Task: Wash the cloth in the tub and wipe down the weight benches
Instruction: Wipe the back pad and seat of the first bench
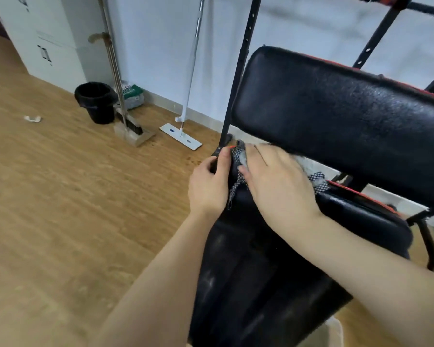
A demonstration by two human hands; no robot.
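A black padded weight bench fills the right half of the view, with its tilted backrest [341,116] above the seat pad [261,271]. A checkered grey cloth [238,156] lies in the gap between the two pads, partly hidden. My right hand [276,181] presses flat on the cloth. My left hand [208,186] grips the seat's far corner beside a black upright post [238,78] and pinches a hanging edge of the cloth. No tub is in view.
A black bin [95,101], a broom with a dustpan [133,131] and a flat white mop [181,135] stand along the white wall. A small white scrap [33,118] lies on the wooden floor. Black frame bars [376,38] rise behind the bench.
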